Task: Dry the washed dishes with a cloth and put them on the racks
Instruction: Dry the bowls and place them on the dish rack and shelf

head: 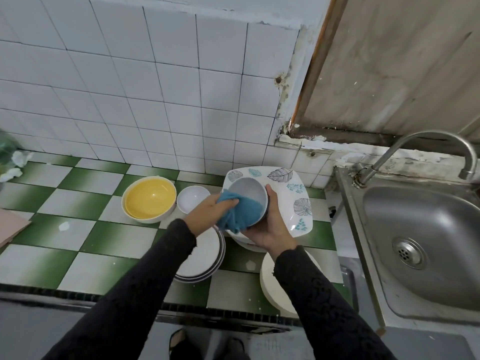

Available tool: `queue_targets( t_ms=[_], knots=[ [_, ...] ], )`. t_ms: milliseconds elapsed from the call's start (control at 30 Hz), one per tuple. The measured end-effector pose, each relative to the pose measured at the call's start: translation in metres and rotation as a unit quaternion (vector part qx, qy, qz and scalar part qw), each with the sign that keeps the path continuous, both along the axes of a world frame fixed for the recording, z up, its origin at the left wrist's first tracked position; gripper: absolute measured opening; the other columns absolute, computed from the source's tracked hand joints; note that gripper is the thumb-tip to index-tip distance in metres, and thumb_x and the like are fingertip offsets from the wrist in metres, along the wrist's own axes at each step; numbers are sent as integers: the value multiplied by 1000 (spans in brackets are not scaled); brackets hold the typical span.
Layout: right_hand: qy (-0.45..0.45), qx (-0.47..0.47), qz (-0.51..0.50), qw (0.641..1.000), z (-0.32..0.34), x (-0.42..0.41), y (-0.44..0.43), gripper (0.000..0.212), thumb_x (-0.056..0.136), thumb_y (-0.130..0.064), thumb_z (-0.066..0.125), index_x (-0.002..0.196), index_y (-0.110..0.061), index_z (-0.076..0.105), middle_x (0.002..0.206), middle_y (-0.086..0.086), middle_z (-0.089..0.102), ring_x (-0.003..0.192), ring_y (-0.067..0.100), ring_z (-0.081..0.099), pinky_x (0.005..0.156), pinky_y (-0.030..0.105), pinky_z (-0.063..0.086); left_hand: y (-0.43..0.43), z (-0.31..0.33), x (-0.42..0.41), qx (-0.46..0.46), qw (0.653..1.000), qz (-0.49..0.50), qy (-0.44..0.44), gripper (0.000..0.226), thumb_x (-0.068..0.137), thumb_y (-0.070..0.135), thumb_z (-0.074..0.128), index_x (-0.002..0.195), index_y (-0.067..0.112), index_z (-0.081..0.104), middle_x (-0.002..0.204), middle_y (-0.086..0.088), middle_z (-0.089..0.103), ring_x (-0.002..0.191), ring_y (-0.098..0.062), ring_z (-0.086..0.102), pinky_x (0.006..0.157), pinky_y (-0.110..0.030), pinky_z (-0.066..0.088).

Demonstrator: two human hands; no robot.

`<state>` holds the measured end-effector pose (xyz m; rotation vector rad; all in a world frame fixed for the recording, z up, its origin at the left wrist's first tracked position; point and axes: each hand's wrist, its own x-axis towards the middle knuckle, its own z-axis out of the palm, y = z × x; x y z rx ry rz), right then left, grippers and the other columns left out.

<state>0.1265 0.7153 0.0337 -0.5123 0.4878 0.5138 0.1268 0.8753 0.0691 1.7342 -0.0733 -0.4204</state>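
Black sleeves [145, 294] come in from the bottom edge, both forearms crossing the counter's front edge. Left hand [207, 211] grips a bunched teal cloth [241, 213], fingers curled round it, with the cloth pushed over the near rim and into the grey bowl [249, 192]. Right hand [271, 229] holds that bowl from outside, thumb up along its right wall and the other fingers hidden beneath. The bowl is off the counter [78, 229], tilted with its mouth toward the left, above the leaf-print square plate [294, 196].

The square plate sits on top of other white dishes near the counter's right edge, next to the steel sink [428, 242]; the tap [420, 144] curves over the basin. A stack of round plates [205, 255] lies under the left forearm, near the front edge. A white round dish [268, 281] overhangs the front edge under the right forearm. The yellow bowl [149, 198] and small white bowl [191, 201] touch side by side toward the back wall, left of the hands.

The left half of the counter shows bare green-and-white tiles with one white scrap [64, 226]. A pink board [13, 224] pokes in at the left edge.
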Motion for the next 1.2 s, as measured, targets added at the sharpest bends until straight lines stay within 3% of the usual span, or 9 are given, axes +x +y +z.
queue_targets(
  t_ms=[167,267,533,633,733,800,933,1033,1200],
  knots=[
    [-5,22,-28,999,7,-10,-31,78,79,-62,73,137,-15,53,138,24,56,129,43,52,105,58,47,-3,-6,-11,-271,940,174,109,33,99,29,54,129,14,54,129,-18,59,115,-32,61,99,-50,51],
    [-9,31,-48,998,10,-27,-43,77,78,-61,73,136,-15,54,136,24,58,127,42,53,103,57,48,-12,-5,-19,-335,915,184,126,47,90,19,64,135,12,51,127,-14,61,115,-31,61,94,-48,54],
    [-102,-96,-109,984,26,-78,-67,52,91,-49,66,137,-25,57,136,18,57,119,34,56,88,43,52,-65,4,-42,-104,988,107,-48,35,94,15,63,127,22,51,118,3,60,106,-11,61,85,-23,55],
    [-137,-165,-151,965,31,-102,-86,50,94,-47,63,138,-24,60,133,14,65,115,27,64,90,39,55,-90,13,-54,-24,990,37,-131,27,97,16,60,112,36,50,106,18,56,95,-1,56,70,-6,48],
    [-161,-232,-177,943,49,-127,-105,42,94,-39,63,129,-17,65,121,14,72,103,24,71,83,37,60,-115,17,-60,18,979,-16,-203,31,93,8,64,118,25,58,109,14,61,95,-3,57,78,1,39],
    [-169,-282,-227,917,52,-150,-129,39,93,-35,64,127,-17,64,113,10,74,95,18,72,74,31,60,-144,19,-67,18,974,-53,-219,32,92,5,65,122,17,62,116,5,65,101,-8,59,84,-4,41],
    [-107,-341,-312,881,50,-182,-176,75,81,-44,83,142,-15,48,128,10,69,116,25,67,104,47,52,-198,27,-87,24,972,-100,-210,31,92,5,61,122,15,62,110,-1,63,98,-18,60,87,-25,47],
    [-92,-379,-366,845,51,-213,-222,94,68,-56,90,141,-16,48,130,10,68,119,27,66,108,53,48,-250,35,-107,2,969,-165,-184,32,93,8,58,119,26,62,108,1,66,97,-19,63,91,-36,52],
    [-83,-404,-420,809,58,-264,-301,99,63,-58,92,140,-16,47,132,9,66,118,25,66,107,51,49,-332,42,-144,-14,956,-209,-207,28,93,5,59,117,18,64,104,-2,66,94,-19,61,87,-33,50]
  ],
)
